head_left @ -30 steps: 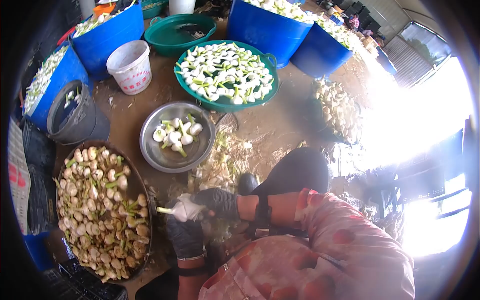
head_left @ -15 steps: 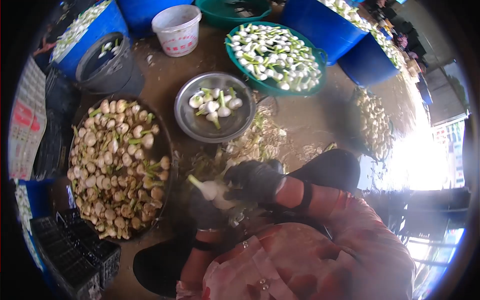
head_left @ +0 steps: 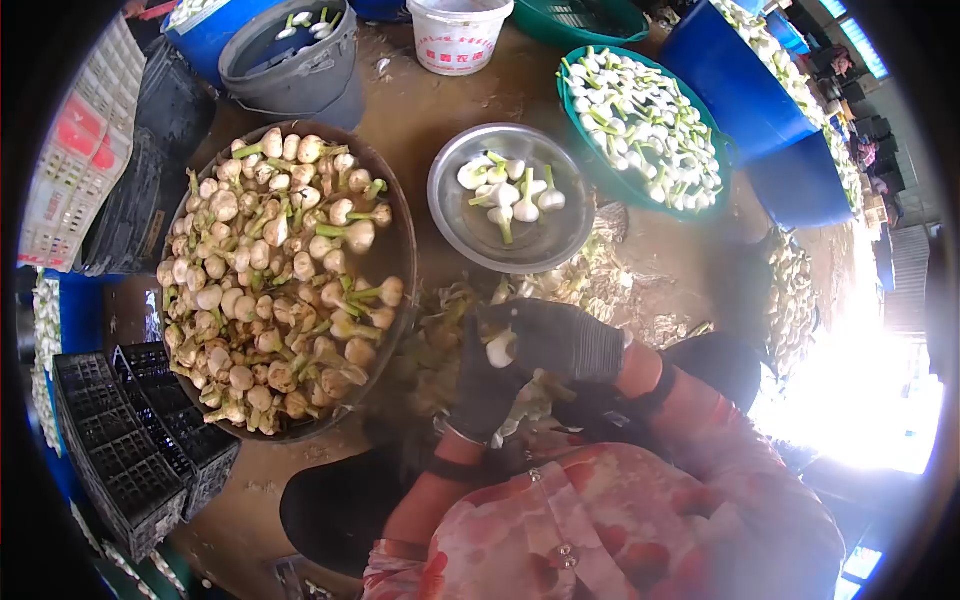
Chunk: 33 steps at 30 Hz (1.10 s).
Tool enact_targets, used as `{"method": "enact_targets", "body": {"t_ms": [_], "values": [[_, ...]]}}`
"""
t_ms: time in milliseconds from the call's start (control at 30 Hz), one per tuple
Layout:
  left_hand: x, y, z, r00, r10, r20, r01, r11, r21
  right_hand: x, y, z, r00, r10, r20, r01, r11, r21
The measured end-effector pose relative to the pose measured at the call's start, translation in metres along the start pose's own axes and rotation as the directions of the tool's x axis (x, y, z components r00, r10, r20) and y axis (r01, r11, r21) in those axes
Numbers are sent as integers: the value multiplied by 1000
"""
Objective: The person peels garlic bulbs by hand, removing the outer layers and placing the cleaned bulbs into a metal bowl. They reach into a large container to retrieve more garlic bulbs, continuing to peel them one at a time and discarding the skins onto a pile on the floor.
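A white garlic bulb [head_left: 502, 349] shows between my two dark-gloved hands, partly covered by their fingers. My left hand [head_left: 482, 395] is closed around it from below and the left. Over its top and right side, my right hand [head_left: 560, 338] is closed too, with fingers bent onto the bulb. Loose pale garlic skin [head_left: 530, 403] hangs below the hands. The bulb's stem is hidden. Just beyond the hands stands a steel bowl [head_left: 447, 228] holding several white garlic bulbs with green stems [head_left: 525, 208].
At left is a wide round tub [head_left: 410, 265] of brownish, unpeeled garlic. A green basket [head_left: 722, 150] of white garlic stands at far right, near blue barrels [head_left: 735, 75]. Garlic peelings [head_left: 590, 275] litter the floor. Black crates [head_left: 120, 435], a dark bucket [head_left: 345, 75] and a white bucket [head_left: 462, 35] stand around.
The view has shifted, so the surroundings sit further right. My right hand has come over the bulb, hiding its stem and most of its body. A loose strip of skin now shows beneath.
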<state>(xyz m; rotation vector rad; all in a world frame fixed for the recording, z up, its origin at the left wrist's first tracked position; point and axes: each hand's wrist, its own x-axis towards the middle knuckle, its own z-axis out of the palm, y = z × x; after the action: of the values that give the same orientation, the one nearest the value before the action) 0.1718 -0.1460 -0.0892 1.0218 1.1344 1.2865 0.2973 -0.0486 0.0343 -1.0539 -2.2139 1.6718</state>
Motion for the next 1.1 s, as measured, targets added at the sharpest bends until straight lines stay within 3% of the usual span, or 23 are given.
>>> {"method": "enact_targets", "body": {"t_ms": [33, 67, 167, 200, 267, 300, 333, 367, 433, 467, 500, 533, 633, 733, 767, 833, 867, 933, 967, 1000, 1033, 1067, 1100], "values": [[0, -31, -3, 999, 32, 33, -31, 999, -26, 4, -5, -1, 997, -71, 24, 74, 977, -197], [2, -30, -5, 999, 15, 48, -16, 1000, 14, 4, -13, 1, 999, 1, 35, 13, 919, -394], [2, -15, -5, 995, -100, 11, 98, 984, 148, 23, 26, 13, 995, 86, 47, -62, 922, -381], [4, -4, -3, 991, -131, -38, 135, 982, 134, 29, 32, 11, 989, 139, -47, -146, 958, -246], [2, 8, 0, 964, -167, -205, 144, 982, -124, 32, 42, 0, 937, 281, -206, -275, 960, 58], [2, 15, -5, 963, -230, -140, 254, 950, 182, 35, 45, -16, 894, 248, -374, -231, 969, 90], [2, 23, -13, 947, -308, -97, 315, 820, 477, 41, 90, -46, 832, 254, -493, -325, 944, -62], [2, 26, -19, 917, -391, -76, 319, 607, 728, 50, 64, -74, 736, 153, -660, -275, 958, -85], [-9, -11, -25, 761, -639, 112, 410, 608, 680, 64, 44, -133, 540, 66, -839, -296, 948, -116], [-10, 11, -25, 815, -566, 129, 325, 628, 707, 76, 48, -151, 508, -148, -849, -439, 803, -403], [-6, 31, -26, 862, -484, 146, 237, 642, 729, 93, 31, -148, 485, -120, -866, -498, 777, -386], [1, 43, -29, 851, -509, 129, 273, 639, 719, 116, 35, -142, 591, -126, -797, -415, 800, -434], [-2, 13, -31, 974, -223, -28, 225, 962, 158, 179, 19, -81, 865, -176, -470, -139, 816, -561], [0, 19, -45, 925, -360, -123, 337, 925, -174, 259, 2, -20, 983, -186, -16, 107, 629, -770], [0, 24, -50, 921, -356, -157, 334, 931, -149, 283, 5, 0, 976, -218, -15, 107, 538, -836], [1, 37, -58, 912, -343, -223, 330, 939, -94, 316, 20, 20, 924, -381, 28, 98, 165, -981], [1, 42, -62, 915, -348, -204, 338, 938, -83, 325, 18, 23, 966, -254, 35, 71, 132, -989], [-4, 21, -64, 973, -74, -218, 142, 938, 317, 336, 16, 28, 999, 14, 35, 34, 52, -998], [-8, 14, -62, 980, 57, -189, 46, 865, 499, 332, 11, 28, 1000, 12, 4, 2, 150, -989], [-6, 24, -62, 941, -153, -302, 201, 970, 134, 321, 3, 22, 999, 18, -31, -35, 248, -968], [-1, 37, -62, 869, -380, -318, 306, 916, -258, 308, 0, 12, 997, 29, -74, -79, 342, -936], [5, 46, -61, 777, -584, -237, 350, 712, -609, 292, 7, 3, 991, -63, -114, -66, 513, -856], [6, 47, -62, 793, -557, -246, 267, 681, -682, 268, 8, -4, 990, -23, -138, -80, 718, -691]]}}
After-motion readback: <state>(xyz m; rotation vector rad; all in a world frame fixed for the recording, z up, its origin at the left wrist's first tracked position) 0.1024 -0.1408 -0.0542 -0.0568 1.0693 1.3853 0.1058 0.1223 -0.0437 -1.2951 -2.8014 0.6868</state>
